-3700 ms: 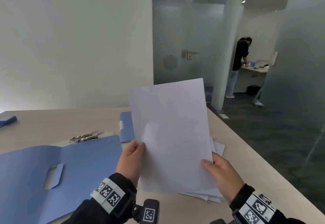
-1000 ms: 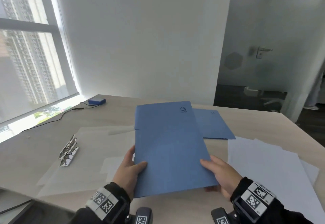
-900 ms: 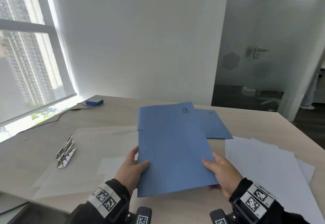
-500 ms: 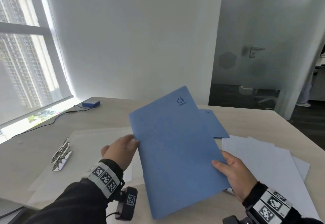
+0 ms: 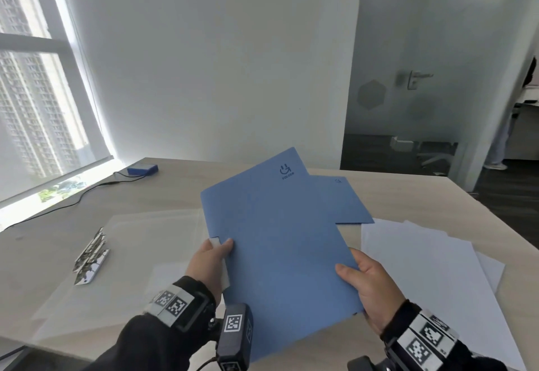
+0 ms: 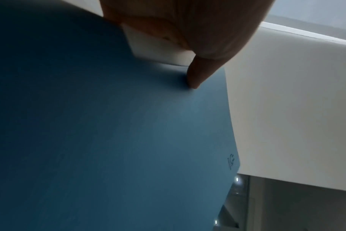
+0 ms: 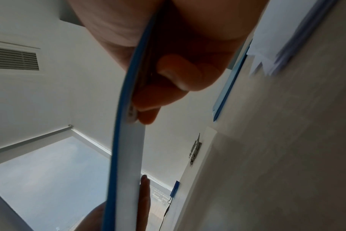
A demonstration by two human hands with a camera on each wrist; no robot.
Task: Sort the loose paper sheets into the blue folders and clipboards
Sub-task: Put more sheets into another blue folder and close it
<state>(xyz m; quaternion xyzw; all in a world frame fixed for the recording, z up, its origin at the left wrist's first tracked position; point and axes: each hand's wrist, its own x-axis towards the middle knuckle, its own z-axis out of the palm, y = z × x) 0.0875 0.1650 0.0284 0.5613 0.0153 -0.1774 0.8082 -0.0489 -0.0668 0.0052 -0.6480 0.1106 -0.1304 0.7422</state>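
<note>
Both hands are gripping the closed blue folder (image 5: 280, 242) above the worktop (image 5: 175, 195): left hand (image 5: 210, 262) pinching its left edge, right hand (image 5: 368, 289) clamping its right edge, long axis pointing away

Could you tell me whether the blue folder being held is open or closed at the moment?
Closed. The blue folder shows its printed front cover, both hands grip its edges, and the right wrist view shows the covers together around white paper.

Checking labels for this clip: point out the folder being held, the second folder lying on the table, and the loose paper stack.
held folder (image 5: 280, 242), head view, middle of its front cover.
second folder (image 5: 341, 204), head view, its uncovered right part.
paper stack (image 5: 423, 268), head view, top sheet.
</note>
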